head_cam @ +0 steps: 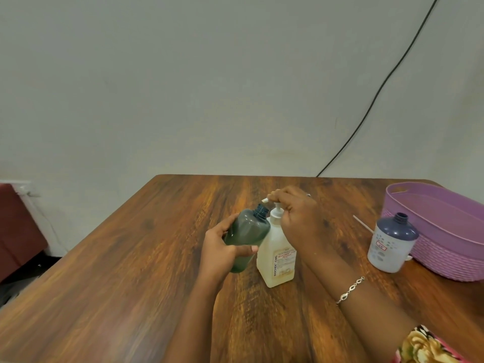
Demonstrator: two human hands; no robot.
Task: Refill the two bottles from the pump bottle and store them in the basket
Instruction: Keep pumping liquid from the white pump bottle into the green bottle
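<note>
The pump bottle [276, 255], a squarish cream plastic one with a white pump head, is standing upright on the wood-grain worktop [131, 258]. Its label is showing "BIOCHEK" and "CHG" in red; the smaller print is too fine to read.

The right hand [296, 213], with a silver chain bracelet [349, 290] on its wrist, is curling its fingers over the pump head. The left hand [222, 252] is gripping a smooth, translucent dark green bottle [247, 237] against the pump bottle's left side. This bottle is tilting, its open threaded neck sitting just beneath the white nozzle [264, 200].

Well to the right of the pump bottle, a white bottle [390, 244] with a dark blue shoulder and an uncapped neck is standing just beside a purple woven-textured oval basket [445, 231]. Its small red-edged label is unreadable.
</note>
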